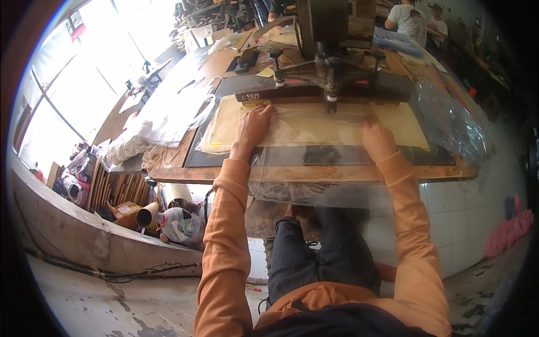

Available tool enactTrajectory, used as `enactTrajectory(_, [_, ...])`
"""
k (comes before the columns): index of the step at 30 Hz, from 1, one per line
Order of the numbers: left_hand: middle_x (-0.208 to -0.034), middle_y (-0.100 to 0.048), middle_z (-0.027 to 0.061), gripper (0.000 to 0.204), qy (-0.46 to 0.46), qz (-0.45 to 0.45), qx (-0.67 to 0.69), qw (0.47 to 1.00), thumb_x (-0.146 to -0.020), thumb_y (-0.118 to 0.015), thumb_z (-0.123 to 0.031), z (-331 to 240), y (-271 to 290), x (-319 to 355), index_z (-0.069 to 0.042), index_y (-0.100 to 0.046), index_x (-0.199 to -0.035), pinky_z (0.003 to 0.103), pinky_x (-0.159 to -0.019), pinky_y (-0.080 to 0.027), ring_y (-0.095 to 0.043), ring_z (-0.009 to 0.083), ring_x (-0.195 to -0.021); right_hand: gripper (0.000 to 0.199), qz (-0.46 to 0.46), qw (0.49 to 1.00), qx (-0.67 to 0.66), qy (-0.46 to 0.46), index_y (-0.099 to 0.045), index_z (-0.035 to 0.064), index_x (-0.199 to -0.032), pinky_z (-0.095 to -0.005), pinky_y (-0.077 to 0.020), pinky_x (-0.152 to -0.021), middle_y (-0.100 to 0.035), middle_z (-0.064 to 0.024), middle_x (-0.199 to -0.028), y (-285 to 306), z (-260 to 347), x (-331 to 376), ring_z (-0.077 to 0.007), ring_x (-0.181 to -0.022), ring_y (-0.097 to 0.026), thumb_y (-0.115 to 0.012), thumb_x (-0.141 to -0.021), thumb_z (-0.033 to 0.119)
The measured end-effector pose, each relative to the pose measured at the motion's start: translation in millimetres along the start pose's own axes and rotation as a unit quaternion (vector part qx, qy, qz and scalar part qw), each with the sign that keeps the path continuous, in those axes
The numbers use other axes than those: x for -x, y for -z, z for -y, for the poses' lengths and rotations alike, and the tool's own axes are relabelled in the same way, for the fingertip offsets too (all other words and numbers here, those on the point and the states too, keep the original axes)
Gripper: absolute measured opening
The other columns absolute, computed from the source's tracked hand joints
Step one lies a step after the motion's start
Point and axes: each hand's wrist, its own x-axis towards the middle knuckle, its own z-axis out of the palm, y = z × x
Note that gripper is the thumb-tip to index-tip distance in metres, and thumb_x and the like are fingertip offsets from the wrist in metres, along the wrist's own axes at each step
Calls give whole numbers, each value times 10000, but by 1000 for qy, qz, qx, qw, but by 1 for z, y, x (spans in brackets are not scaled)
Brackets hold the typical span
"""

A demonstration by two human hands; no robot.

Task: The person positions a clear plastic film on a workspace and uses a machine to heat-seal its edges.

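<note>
A clear plastic sheet (320,188) stretches between my hands and hangs over the front edge of the table. My left hand (255,128) is closed with its fingertips pinching the sheet near its far left part. On the other side, my right hand (377,137), slightly blurred, is closed on the right part of the sheet. Under the film lies a pale yellow, flat board (331,126) on a black mat (438,154). Just beyond my fingers, a dark pressing bar (365,94) of a heavy machine (328,28) spans the board's far edge.
Crumpled clear film (452,121) lies at the table's right end. White sheets (171,109) and a grey cloth bundle (126,150) cover the left side. Cardboard tubes (147,216) and a filled plastic bag (181,223) stand below. Two people (409,21) are at the back right.
</note>
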Motion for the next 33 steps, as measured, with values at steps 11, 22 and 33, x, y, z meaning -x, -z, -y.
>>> enactTrajectory(11, [-1029,-658,104,203,3,1,8,1000,-864,-508,-129,1,-1,0,-109,-589,-1049,439,-707,-517,-642,339,-836,267,4,1000,22,7,-619,-65,-978,-339,-512,-867,-637,-200,-1074,2,1,0,-278,-1076,-589,-533,-854,156])
enactTrajectory(22, [-1033,-664,92,209,-2,6,16,1000,-874,-519,-145,5,-3,-1,-119,-598,-1066,447,-678,-518,-647,346,-777,290,21,1000,15,-1,-612,-69,-1013,-336,-501,-887,-636,-205,-1078,5,2,0,-280,-1084,-586,-550,-849,161])
enactTrajectory(33, [-1041,-661,94,197,6,6,4,1000,-877,-516,-148,4,-4,-1,-120,-603,-1051,447,-677,-517,-647,349,-765,305,20,1000,20,7,-606,-81,-1035,-340,-495,-900,-633,-215,-1090,4,1,-1,-287,-1094,-584,-512,-864,154])
